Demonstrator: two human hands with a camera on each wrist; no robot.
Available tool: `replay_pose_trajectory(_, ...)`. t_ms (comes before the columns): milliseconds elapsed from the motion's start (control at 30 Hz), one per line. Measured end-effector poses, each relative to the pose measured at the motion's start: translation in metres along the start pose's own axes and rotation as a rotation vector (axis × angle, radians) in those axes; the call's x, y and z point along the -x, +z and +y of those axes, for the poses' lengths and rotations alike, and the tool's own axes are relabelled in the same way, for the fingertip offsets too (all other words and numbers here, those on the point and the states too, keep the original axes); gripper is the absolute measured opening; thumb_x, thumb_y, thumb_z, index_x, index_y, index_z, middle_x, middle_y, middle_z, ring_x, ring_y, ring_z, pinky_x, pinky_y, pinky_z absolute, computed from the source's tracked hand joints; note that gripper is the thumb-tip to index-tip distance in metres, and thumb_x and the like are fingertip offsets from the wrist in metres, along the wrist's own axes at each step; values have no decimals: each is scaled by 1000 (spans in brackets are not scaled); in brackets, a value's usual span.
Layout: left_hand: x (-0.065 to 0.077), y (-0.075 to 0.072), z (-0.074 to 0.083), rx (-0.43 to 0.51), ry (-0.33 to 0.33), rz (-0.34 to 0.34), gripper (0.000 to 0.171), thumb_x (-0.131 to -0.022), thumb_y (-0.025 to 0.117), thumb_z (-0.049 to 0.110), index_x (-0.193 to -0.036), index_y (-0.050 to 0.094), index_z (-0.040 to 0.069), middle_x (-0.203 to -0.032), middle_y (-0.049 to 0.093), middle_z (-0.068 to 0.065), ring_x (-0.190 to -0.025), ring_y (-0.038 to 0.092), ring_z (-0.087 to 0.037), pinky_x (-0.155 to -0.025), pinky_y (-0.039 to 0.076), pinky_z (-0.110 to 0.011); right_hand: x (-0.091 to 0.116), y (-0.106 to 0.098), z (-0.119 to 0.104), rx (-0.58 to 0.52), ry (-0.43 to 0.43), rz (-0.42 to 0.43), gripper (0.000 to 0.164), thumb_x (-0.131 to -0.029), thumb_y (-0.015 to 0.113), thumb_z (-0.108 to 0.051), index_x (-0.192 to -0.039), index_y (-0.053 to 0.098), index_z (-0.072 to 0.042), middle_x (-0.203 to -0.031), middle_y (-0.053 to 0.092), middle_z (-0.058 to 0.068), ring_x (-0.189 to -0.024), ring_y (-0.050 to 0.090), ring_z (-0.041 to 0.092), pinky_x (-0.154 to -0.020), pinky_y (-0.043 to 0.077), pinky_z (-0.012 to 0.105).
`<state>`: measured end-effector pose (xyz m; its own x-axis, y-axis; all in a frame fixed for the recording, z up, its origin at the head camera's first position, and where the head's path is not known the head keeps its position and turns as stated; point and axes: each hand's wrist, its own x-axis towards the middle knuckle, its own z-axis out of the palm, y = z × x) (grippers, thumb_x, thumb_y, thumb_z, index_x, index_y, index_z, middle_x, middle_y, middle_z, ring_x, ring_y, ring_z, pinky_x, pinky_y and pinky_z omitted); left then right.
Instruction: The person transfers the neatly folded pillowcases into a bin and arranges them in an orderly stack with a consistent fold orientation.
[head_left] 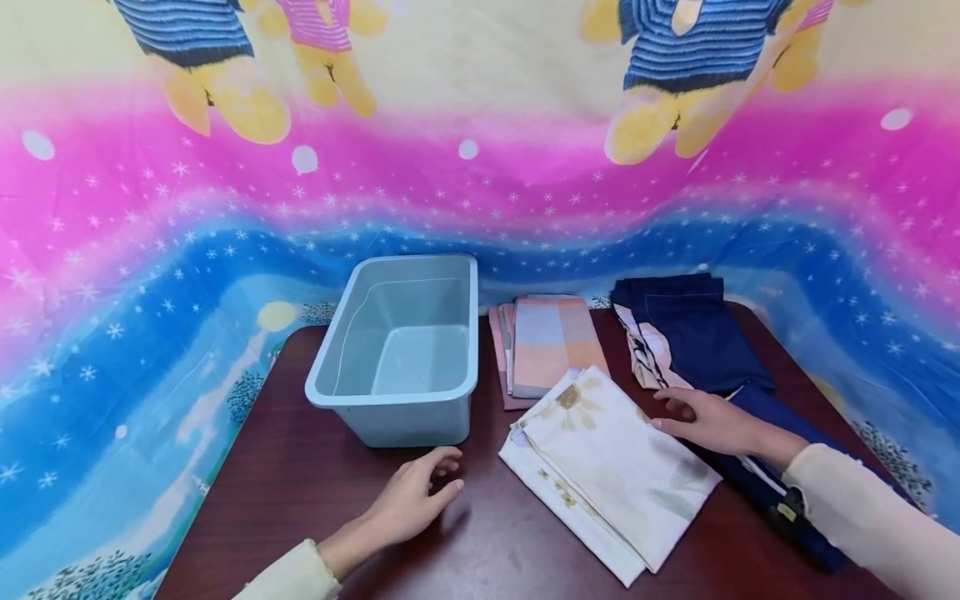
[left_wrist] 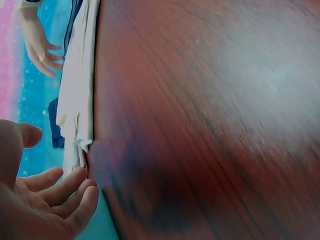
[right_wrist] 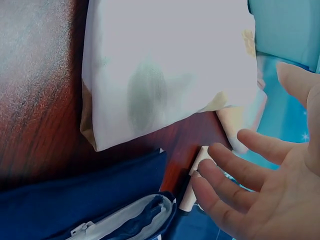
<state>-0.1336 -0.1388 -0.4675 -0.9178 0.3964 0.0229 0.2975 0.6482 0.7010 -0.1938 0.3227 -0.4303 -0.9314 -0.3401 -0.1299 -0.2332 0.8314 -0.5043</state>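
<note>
A folded white cloth [head_left: 607,467] with a printed flower lies at the front middle of the table. My right hand [head_left: 712,421] hovers by its right edge, fingers loosely bent and holding nothing; the right wrist view shows those fingers [right_wrist: 240,170] spread apart beside the cloth [right_wrist: 165,65]. Below the basin, left of the cloth, my left hand [head_left: 416,492] holds nothing, its fingers relaxed. Under my right forearm is a navy cloth item with a white zipper [right_wrist: 100,225]. Behind it a folded navy cloth [head_left: 697,333] with a pale printed part lies at the back right.
A grey-blue plastic basin [head_left: 405,425] stands at the back left of the dark wooden table [head_left: 277,467], with nothing inside. Right of it lies a stack of folded pink, orange and grey checked cloth [head_left: 558,342]. A patterned curtain [head_left: 465,200] hangs around the table's back and sides.
</note>
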Motion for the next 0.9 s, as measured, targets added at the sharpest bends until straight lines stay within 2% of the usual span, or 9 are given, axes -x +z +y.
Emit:
replay_pose_trajectory(100,-4,5,4,64,-5,-33,39,-99,62,21,-134,59,5,-121,71,-12,-113,66,-29,-85,57,-41,0,-1,1,-46,-9,-39,61,-98,65,-38,-139,52,5,-117,68,20,-96,66,22,-74,54,35)
replay_pose_trajectory(233,-9,12,9,159,-22,-65,40,-99,61,21,-136,57,4,-121,71,-14,-110,67,-29,-86,56,-43,-2,-2,1,-105,-22,-81,61,-99,63,-34,-141,49,9,-118,67,20,-101,67,26,-78,55,36)
replay_pose_trajectory(367,-13,19,15,257,-43,-84,40,-99,62,19,-136,56,3,-120,71,-15,-107,69,-26,-87,55,-36,-4,-4,1,-157,-21,-122,63,-101,61,-33,-143,44,11,-122,66,22,-110,66,33,-85,56,41)
replay_pose_trajectory(467,-16,25,20,333,-65,-96,38,-99,62,18,-133,58,2,-119,71,-17,-106,69,-25,-81,55,-29,-6,-5,0,-189,-9,-154,64,-101,60,-32,-144,42,12,-124,65,22,-114,64,36,-88,56,44)
replay_pose_trajectory(567,-20,31,24,424,-88,-109,37,-99,62,16,-132,58,0,-117,71,-20,-105,70,-27,-75,57,-31,-8,-6,0,-210,8,-180,65,-102,59,-32,-145,40,12,-125,66,21,-116,64,36,-89,55,44)
replay_pose_trajectory(733,-24,41,31,563,-139,-136,38,-99,60,13,-130,56,-8,-114,70,-27,-99,71,-33,-74,60,-42,-9,-5,-1,-238,46,-222,66,-102,58,-34,-147,38,11,-128,64,20,-120,62,37,-91,55,45)
replay_pose_trajectory(900,-27,51,37,650,-248,-163,37,-99,59,14,-128,57,-9,-114,71,-26,-92,72,-28,-71,61,-41,-10,-5,2,-248,61,-236,67,-102,57,-35,-147,38,11,-130,64,22,-121,61,38,-91,55,46)
